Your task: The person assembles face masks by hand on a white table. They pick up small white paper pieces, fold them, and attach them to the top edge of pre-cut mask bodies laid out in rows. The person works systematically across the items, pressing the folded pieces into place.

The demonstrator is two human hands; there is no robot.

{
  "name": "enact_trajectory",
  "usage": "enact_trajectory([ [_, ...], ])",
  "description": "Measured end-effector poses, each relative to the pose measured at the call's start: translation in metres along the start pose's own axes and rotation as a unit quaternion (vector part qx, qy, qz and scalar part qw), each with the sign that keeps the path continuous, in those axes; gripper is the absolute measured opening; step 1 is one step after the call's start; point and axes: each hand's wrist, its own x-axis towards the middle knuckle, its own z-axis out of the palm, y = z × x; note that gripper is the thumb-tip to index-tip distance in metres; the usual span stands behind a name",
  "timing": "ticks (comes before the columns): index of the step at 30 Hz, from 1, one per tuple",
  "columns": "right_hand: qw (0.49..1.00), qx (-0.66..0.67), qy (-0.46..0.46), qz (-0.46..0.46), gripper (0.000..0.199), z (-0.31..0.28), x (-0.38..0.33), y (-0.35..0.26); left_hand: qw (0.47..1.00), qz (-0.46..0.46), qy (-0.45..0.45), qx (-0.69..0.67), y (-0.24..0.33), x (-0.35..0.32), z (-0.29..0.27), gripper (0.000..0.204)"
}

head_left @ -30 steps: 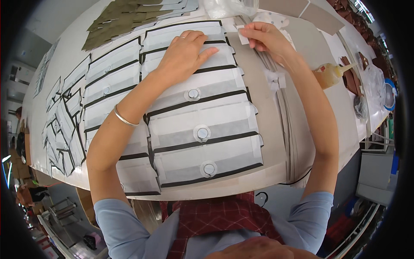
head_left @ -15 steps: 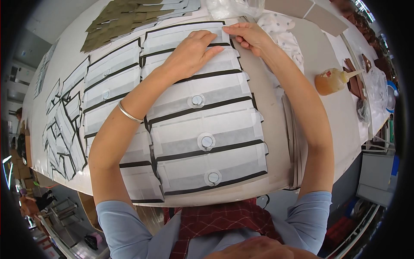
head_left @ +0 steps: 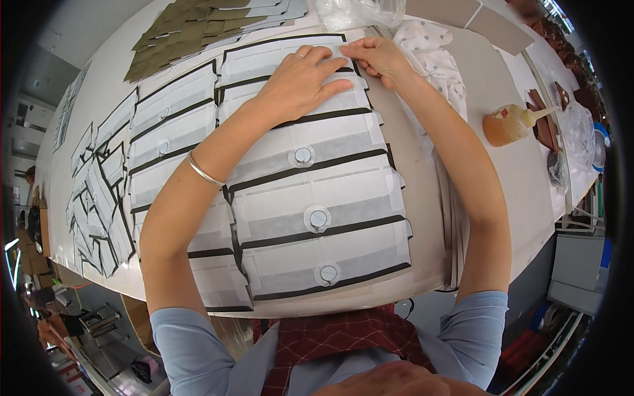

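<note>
While both hands work the far end of the column of white panels with black edge strips, the left hand lies flat, fingers spread, pressing down the top panel. The right hand sits just beside it, fingertips pinching that panel's black edge. The column lies on the table, nearer the person than the olive pieces.

Risks, as I judge them: if the flat hand slides, the top panel skews off the one below and the overlap goes crooked; a pinch that tugs sideways could wrinkle or lift the strip. The right forearm runs close to the amber glue bottle, right of the column; a swing could knock it and smear the panels.
</note>
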Motion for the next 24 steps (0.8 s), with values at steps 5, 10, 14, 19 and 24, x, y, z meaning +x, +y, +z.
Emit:
enact_trajectory([
  [5,1.0,0.0,0.004,0.0,0.025,0.003,-0.002,0.0,1.0,0.011,0.014,0.018,0.0,-0.001,0.003,0.048],
  [10,0.999,0.003,0.039,-0.029,0.044,0.004,0.005,0.009,0.999,0.01,0.031,0.016,0.002,-0.002,0.005,0.048],
  [14,0.999,0.008,0.035,0.002,0.059,0.004,0.01,-0.001,1.0,-0.004,0.004,-0.01,0.005,0.0,0.003,0.048],
  [19,0.998,-0.03,0.05,-0.031,0.061,0.003,0.01,-0.003,1.0,-0.016,-0.008,-0.021,0.005,0.003,0.001,0.048],
  [24,1.0,-0.011,0.011,0.016,0.061,-0.007,0.005,-0.013,0.998,-0.032,0.003,-0.046,-0.006,0.004,0.003,0.048],
])
